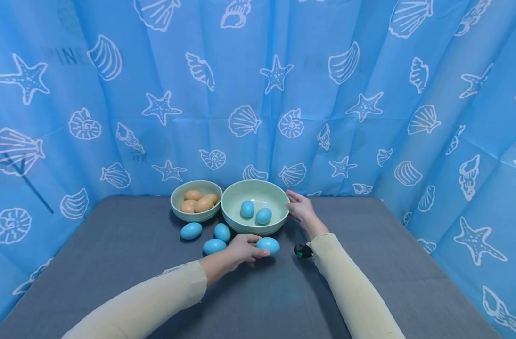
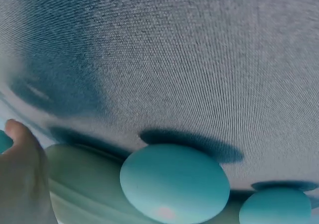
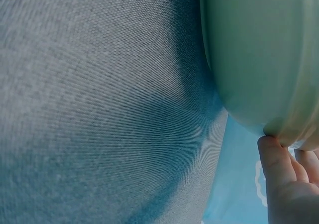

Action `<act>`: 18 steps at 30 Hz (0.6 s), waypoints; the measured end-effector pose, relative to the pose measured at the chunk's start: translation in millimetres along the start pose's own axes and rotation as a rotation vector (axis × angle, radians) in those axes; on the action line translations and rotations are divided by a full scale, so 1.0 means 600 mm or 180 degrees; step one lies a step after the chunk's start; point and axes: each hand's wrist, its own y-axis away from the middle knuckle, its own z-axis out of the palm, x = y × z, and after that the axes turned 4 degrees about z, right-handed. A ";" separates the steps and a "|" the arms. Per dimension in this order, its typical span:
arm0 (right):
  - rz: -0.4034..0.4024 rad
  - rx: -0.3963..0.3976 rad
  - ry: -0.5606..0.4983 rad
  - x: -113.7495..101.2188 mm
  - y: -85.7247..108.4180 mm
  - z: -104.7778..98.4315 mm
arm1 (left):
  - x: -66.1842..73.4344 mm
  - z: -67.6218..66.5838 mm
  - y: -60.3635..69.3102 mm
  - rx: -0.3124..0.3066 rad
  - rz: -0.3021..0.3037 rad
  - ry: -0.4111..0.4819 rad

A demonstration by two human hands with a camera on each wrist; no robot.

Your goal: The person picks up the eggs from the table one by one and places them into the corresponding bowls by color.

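Note:
My left hand [image 1: 245, 248] pinches a blue egg [image 1: 268, 246] between thumb and fingers, just in front of the larger pale green bowl [image 1: 236, 225]. Two blue eggs lie inside that bowl, one of them [image 1: 247, 208] left of the other [image 1: 264, 216]. On the bowl's right side, my right hand [image 1: 302, 210] holds the rim; its fingertips [image 3: 271, 147] meet the wall in the right wrist view. Left of my left hand, three more blue eggs rest on the cloth: one [image 1: 191, 230], a second [image 1: 222, 232] and a third [image 1: 214, 246], the last partly behind the left hand.
A smaller green bowl [image 1: 177, 213] holding several brown eggs [image 1: 204, 204] stands left of the larger one. Grey cloth [image 1: 258, 301] covers the table. Behind hangs a blue curtain [image 1: 249, 70] with shells and starfish. A small black device [image 1: 303, 251] sits at my right wrist.

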 end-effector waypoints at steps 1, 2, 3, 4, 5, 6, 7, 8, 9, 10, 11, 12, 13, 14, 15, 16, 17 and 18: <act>-0.0004 0.0005 0.0003 -0.001 0.000 0.000 | 0.002 -0.002 0.002 -0.0014 0.0036 0.0056; -0.0005 0.0013 0.0006 -0.001 0.001 0.001 | 0.004 -0.003 0.003 -0.0027 0.0059 0.0107; -0.0006 0.0020 0.0009 -0.002 0.002 0.001 | 0.005 -0.005 0.004 -0.0035 0.0078 0.0139; -0.0003 0.0027 0.0010 -0.002 0.002 0.001 | 0.006 -0.006 0.005 -0.0037 0.0091 0.0162; -0.0004 0.0032 0.0012 -0.003 0.003 0.001 | 0.007 -0.008 0.005 -0.0041 0.0103 0.0168; -0.0002 0.0039 0.0009 -0.003 0.003 0.002 | 0.009 -0.010 0.006 -0.0042 0.0117 0.0173; 0.0002 0.0044 0.0005 -0.003 0.004 0.002 | 0.010 -0.012 0.006 -0.0044 0.0131 0.0173; 0.0006 0.0046 0.0011 -0.002 0.003 0.001 | 0.012 -0.014 0.006 -0.0043 0.0143 0.0170; 0.0009 0.0048 0.0012 -0.003 0.003 0.001 | 0.013 -0.016 0.006 -0.0043 0.0167 0.0167; 0.0012 0.0048 0.0017 -0.003 0.003 0.001 | 0.015 -0.018 0.006 -0.0040 0.0192 0.0172; 0.0015 0.0048 0.0019 -0.003 0.003 0.001 | 0.017 -0.020 0.006 -0.0039 0.0212 0.0182; 0.0019 0.0050 0.0020 -0.003 0.003 0.001 | 0.018 -0.021 0.006 -0.0035 0.0230 0.0197; 0.0023 0.0049 0.0025 -0.003 0.002 0.002 | 0.020 -0.023 0.005 -0.0023 0.0244 0.0203; 0.0022 0.0049 0.0032 -0.004 0.002 0.002 | 0.022 -0.024 0.004 -0.0005 0.0257 0.0217; 0.0025 0.0050 0.0025 -0.005 0.003 0.002 | 0.024 -0.025 0.003 0.0019 0.0266 0.0228; 0.0026 0.0046 0.0032 -0.005 0.003 0.003 | 0.026 -0.026 0.002 0.0044 0.0269 0.0248; 0.0027 0.0044 0.0030 -0.005 0.003 0.003 | 0.028 -0.027 0.001 0.0073 0.0275 0.0273; 0.0031 0.0039 0.0031 -0.006 0.003 0.003 | 0.030 -0.028 0.000 0.0098 0.0285 0.0299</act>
